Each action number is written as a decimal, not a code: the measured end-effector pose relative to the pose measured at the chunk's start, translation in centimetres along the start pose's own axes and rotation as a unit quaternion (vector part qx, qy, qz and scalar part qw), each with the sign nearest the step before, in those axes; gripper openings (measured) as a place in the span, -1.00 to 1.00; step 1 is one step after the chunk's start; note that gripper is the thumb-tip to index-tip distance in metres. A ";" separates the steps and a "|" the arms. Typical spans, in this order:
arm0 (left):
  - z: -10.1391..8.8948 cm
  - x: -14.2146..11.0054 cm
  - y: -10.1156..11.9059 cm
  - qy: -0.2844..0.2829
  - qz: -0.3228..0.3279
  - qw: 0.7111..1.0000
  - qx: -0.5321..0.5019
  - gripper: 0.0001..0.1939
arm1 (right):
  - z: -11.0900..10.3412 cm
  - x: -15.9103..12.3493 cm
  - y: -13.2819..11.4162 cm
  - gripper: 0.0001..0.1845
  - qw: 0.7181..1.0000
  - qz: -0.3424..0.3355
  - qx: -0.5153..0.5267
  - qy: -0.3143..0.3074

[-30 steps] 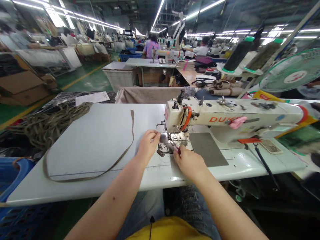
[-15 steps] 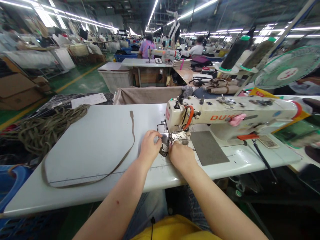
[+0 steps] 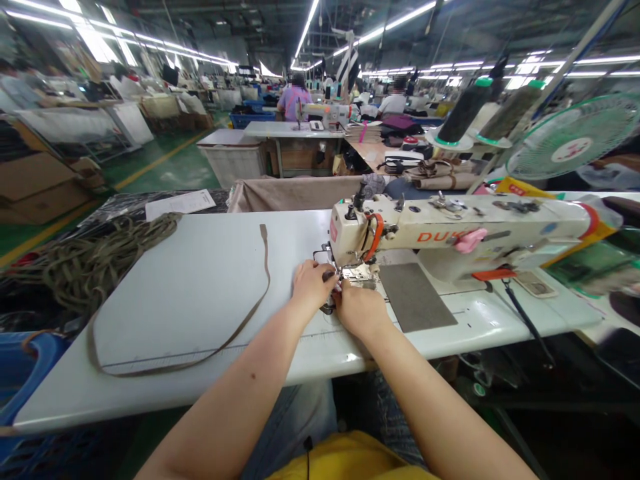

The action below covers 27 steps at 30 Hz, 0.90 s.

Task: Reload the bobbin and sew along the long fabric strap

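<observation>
At the presser-foot end of a white sewing machine, my two hands meet. My left hand is closed, its fingertips pinched together by the needle area, with a small dark bit showing at them. Against it on the right sits my right hand, fingers curled under and pressed to the metal parts beside the foot. What either hand holds is too small or hidden to make out. A narrow olive-grey strap lies in a loose curve on the white table, left of my hands and apart from them.
A heap of similar straps lies at the table's left, above a blue basket. A grey mat lies right of the needle. Thread cones and a green fan stand at right. Co-workers sit farther back.
My left hand has moved right, closer to my right hand and the needle, and its fingers have closed together. My right hand has barely shifted. The strap lies as before.
</observation>
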State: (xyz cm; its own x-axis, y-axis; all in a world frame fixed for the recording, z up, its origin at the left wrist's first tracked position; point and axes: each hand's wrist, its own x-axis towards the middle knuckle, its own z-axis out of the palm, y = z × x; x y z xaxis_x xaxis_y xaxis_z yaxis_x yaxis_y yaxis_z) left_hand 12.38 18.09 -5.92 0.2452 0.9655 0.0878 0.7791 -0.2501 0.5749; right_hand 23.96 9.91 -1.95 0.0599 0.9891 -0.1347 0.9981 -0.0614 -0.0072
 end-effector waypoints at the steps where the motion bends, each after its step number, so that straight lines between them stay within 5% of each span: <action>1: 0.1 0.2 0.1 -0.002 -0.008 1.000 -0.003 -0.80 | 0.0 0.0 0.0 -0.60 1.000 -0.003 -0.001 0.002; 14: 1.2 1.1 -2.2 0.025 0.034 0.987 -0.156 -0.79 | 0.3 -2.6 1.9 -0.67 0.998 -0.038 0.017 0.040; 21: 1.2 0.5 -2.3 0.034 0.013 0.951 -0.306 -0.76 | 0.8 -4.6 4.7 -0.71 0.998 0.013 0.042 0.055; 24: 1.0 0.2 -2.2 0.045 -0.027 0.903 -0.427 -0.71 | 1.1 -5.4 5.9 -0.72 0.996 0.025 0.058 0.063; 27: 0.6 0.2 -2.2 0.060 -0.055 0.823 -0.563 -0.70 | 1.7 -5.9 6.9 -0.72 0.993 0.025 0.084 0.078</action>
State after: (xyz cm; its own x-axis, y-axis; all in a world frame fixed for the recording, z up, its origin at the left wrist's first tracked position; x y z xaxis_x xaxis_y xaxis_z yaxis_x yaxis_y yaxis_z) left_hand 11.08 18.76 -7.69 0.0972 0.9949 0.0263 -0.2512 -0.0011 0.9679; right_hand 30.42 3.40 -2.84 0.1245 0.9921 0.0151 0.9778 -0.1201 -0.1715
